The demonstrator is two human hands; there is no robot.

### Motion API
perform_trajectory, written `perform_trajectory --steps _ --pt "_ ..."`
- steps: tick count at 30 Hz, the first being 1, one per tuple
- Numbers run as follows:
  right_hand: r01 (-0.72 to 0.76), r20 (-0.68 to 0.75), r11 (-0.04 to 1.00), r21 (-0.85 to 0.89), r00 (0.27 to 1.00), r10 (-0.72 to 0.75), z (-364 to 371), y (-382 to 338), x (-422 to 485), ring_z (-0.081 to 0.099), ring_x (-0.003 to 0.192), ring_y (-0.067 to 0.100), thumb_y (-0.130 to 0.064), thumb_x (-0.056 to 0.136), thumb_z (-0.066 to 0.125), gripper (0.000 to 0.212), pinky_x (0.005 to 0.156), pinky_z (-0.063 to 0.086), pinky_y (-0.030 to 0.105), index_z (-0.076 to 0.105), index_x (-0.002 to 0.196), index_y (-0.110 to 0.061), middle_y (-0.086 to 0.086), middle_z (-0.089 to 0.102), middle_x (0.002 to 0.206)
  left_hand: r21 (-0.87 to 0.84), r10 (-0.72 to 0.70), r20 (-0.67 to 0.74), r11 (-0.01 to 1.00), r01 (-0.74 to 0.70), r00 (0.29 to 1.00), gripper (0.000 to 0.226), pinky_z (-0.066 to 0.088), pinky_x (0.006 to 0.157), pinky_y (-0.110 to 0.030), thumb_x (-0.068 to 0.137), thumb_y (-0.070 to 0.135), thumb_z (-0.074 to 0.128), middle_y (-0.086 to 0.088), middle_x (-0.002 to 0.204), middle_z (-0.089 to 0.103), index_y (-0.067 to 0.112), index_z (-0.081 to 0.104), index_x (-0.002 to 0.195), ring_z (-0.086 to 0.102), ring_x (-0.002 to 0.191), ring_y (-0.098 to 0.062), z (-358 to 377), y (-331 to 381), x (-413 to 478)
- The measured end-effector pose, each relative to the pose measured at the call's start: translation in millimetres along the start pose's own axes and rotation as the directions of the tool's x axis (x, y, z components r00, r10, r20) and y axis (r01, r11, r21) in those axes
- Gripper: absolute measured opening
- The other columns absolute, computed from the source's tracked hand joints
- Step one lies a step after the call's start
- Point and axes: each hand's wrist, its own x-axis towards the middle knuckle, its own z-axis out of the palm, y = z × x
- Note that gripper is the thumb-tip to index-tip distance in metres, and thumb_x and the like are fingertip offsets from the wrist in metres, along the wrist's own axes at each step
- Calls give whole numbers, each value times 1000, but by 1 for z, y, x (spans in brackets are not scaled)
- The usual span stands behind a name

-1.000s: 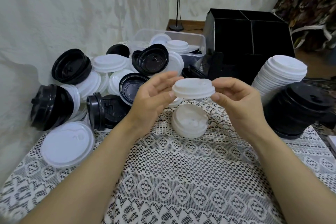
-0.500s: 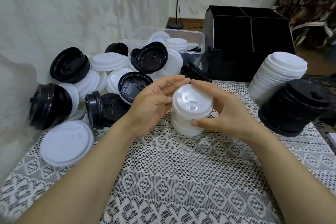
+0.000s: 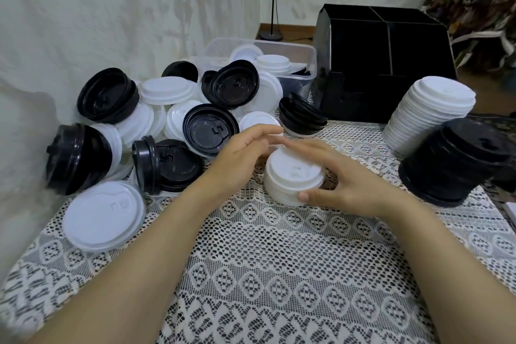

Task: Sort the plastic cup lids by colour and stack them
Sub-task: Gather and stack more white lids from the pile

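Two bare forearms reach over a lace-covered bench. At its middle stands a short stack of white lids; the right hand grips it, thumb at the near rim, fingers curved over the far side. The left hand hovers just beside it, fingers loose and nearly straight, holding nothing. A large white lid lies flat at near left, an unsorted heap of black and white lids behind it. At right lean a tall white lid stack and a black lid stack. Farthest back: a clear plastic tub and a black divided organiser
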Motion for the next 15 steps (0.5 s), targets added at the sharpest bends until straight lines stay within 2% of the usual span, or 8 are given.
perform_trajectory --steps 5,8,10,12,15 --pt "-41 38 999 -27 998 42 4 3 3 23 135 -14 -49 74 70 76 102 18 -2 34 141 -51 -27 24 150 32 -7 44 999 6 999 34 45 104 -33 100 5 39 4 114 68 27 64 106 62 112 -9 0 0 -1" --pt "-46 40 998 -34 998 47 4 5 3 24 134 -14 -37 79 76 75 103 18 0 36 141 -49 -29 24 149 76 -3 75 997 -3 997 34 49 91 -19 94 -2 46 6 110 69 24 67 104 62 108 -5 -1 2 -2" --pt "-51 42 998 -47 998 53 5 6 4 25 136 -11 -30 81 77 76 106 20 3 36 143 -46 -28 24 150 69 -2 113 998 -6 994 38 50 86 -16 91 -7 50 7 108 70 24 67 105 63 105 -4 -2 3 -3" --pt "-53 39 997 -57 998 55 5 5 4 27 136 -9 -28 81 78 77 107 21 5 36 143 -45 -29 24 149 80 6 154 997 -18 988 41 50 88 -16 89 -8 57 10 109 69 26 65 110 64 106 -2 -4 2 -4" --pt "-60 49 997 -50 997 62 5 1 4 28 133 -12 -35 79 76 77 101 20 -2 33 142 -45 -37 21 145 131 12 231 990 -44 973 52 47 96 -18 85 -3 66 10 120 64 24 55 129 60 113 0 -7 0 -7"
